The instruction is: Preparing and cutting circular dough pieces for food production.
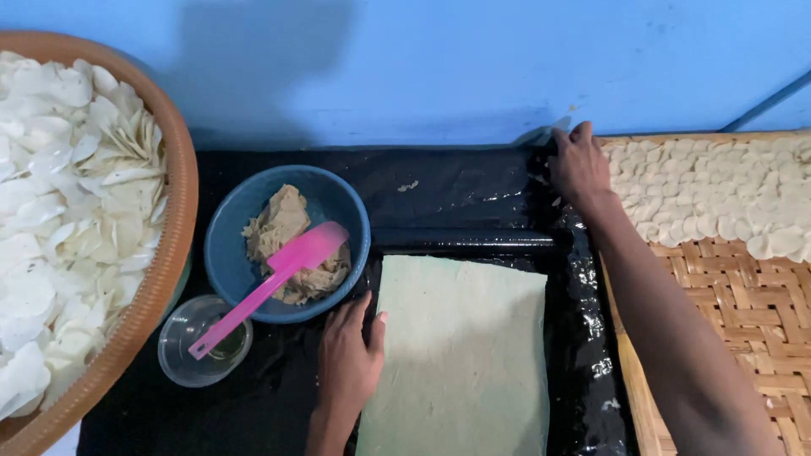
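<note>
Left hand (349,359) lies flat, fingers loosely spread, palm down on the near-left edge of the pale dough sheet (460,359), pinning it against the black plastic sheet (456,190); it clamps nothing, only presses. Right hand (579,162) reaches to the far right corner and its fingers look curled over the plastic's edge, pinching it just beside the woven tray (743,304) of small pale discs (718,194); the grip itself is partly hidden, so that reading is not firm. Dough sheet sits centre-right on the plastic, a dark rolled ridge (460,241) touching its far edge. Judgement: to do this well, the left palm should hold steady while the right draws the plastic taut and level; uneven pull would wrinkle the film under the dough. Blue bowl (241,211) with filling and pink spatula (270,283) sits close to the left; a careless elbow could tip it or the clear cup (182,346).
</note>
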